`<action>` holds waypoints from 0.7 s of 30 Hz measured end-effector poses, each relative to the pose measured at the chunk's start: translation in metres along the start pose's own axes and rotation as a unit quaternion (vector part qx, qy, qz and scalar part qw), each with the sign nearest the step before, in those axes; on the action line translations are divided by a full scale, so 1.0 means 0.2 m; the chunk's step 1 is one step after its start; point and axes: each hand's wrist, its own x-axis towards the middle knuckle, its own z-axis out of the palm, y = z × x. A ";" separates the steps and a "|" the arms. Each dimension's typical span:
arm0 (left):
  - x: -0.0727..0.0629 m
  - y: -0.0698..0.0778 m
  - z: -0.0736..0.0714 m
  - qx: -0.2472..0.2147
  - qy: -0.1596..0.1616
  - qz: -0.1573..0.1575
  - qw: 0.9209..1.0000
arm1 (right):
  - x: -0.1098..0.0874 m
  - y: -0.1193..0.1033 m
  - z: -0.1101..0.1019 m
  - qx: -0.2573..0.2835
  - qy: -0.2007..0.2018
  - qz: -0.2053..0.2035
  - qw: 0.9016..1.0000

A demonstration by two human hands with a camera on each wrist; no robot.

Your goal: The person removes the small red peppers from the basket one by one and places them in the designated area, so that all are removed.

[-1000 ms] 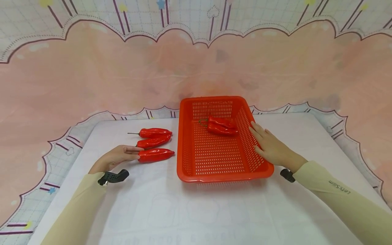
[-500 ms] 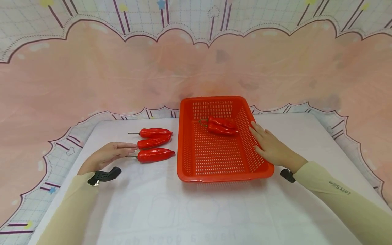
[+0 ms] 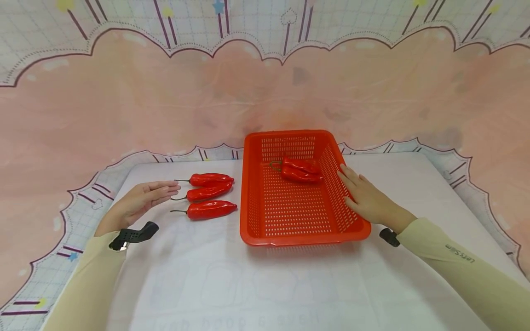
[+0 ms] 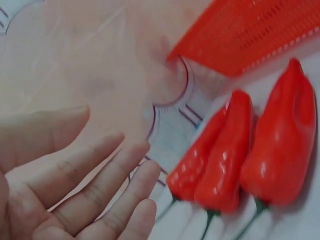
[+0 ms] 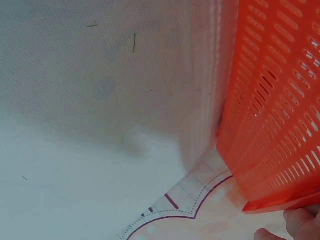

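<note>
Three red peppers with thin green stems lie on the white tabletop: a near pepper (image 3: pixel 211 210), a middle pepper (image 3: pixel 209 192) and a far pepper (image 3: pixel 212 179), the last two touching. My left hand (image 3: pixel 138 202), fingers extended and holding nothing, is just left of their stem ends; the left wrist view shows its palm (image 4: pixel 95 200) beside them. My right hand (image 3: pixel 370 197) rests over the right rim of a red perforated plastic basket (image 3: pixel 306 240), fingers fairly straight. Fingertips (image 5: pixel 300 222) show at the rim in the right wrist view. Two red peppers (image 3: pixel 300 174) lie inside near the back.
A white cloth (image 3: pixel 198 276) with faint printing covers the table. Behind it hangs a pink patterned backdrop (image 3: pixel 265 101) that meets the table's back edge. The basket's left wall stands close to the tips of the loose peppers.
My left hand has drawn back to the left and slightly away from me, leaving the near pepper's stem and then the middle one's uncovered. The right hand, basket and peppers have stayed put.
</note>
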 end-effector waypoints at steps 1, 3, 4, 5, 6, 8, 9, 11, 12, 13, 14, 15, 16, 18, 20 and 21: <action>0.00 0.02 0.01 -0.004 0.002 0.006 1.000 | 0.00 0.00 0.00 -0.001 0.000 0.000 1.000; 0.01 0.06 0.03 -0.008 0.006 0.016 1.000 | 0.00 0.00 0.00 0.000 0.000 0.000 1.000; 0.02 0.08 0.04 -0.007 0.008 0.021 1.000 | 0.00 0.00 0.01 0.001 0.000 0.001 1.000; 0.02 0.11 0.05 -0.006 0.010 0.025 1.000 | 0.00 0.00 0.01 0.001 0.000 0.001 1.000; 0.03 0.13 0.06 -0.005 0.011 0.028 1.000 | 0.00 0.00 0.01 0.003 0.000 0.002 1.000; 0.04 0.18 0.09 0.005 0.010 0.033 0.999 | 0.00 0.00 0.01 0.005 0.000 0.002 1.000; 0.04 0.21 0.10 0.011 0.009 0.035 0.999 | 0.00 0.00 0.01 0.005 0.000 0.003 1.000; 0.05 0.26 0.13 0.019 0.007 0.034 0.999 | 0.00 0.00 0.01 0.005 0.001 0.003 1.000; 0.06 0.28 0.14 0.020 0.007 0.035 0.999 | 0.00 0.00 0.01 0.005 0.001 0.003 1.000; 0.06 0.30 0.15 0.023 0.007 0.035 0.999 | 0.00 0.00 0.01 0.004 0.001 0.003 1.000; 0.07 0.32 0.17 0.026 0.007 0.036 0.999 | 0.00 0.00 0.01 0.004 0.001 0.003 1.000; 0.08 0.34 0.18 0.027 0.006 0.036 0.999 | 0.00 0.00 0.01 0.003 0.002 0.003 1.000; 0.09 0.36 0.19 0.029 0.005 0.038 0.999 | 0.00 0.00 0.01 0.003 0.002 0.003 1.000; 0.10 0.39 0.22 0.032 0.000 0.041 0.999 | 0.00 0.00 0.01 0.003 0.004 0.001 1.000; 0.12 0.41 0.23 0.032 -0.009 0.042 0.999 | 0.00 0.01 0.01 0.005 0.004 0.001 1.000; 0.14 0.41 0.24 0.031 -0.014 0.042 0.999 | 0.00 0.01 0.01 0.006 0.004 0.001 1.000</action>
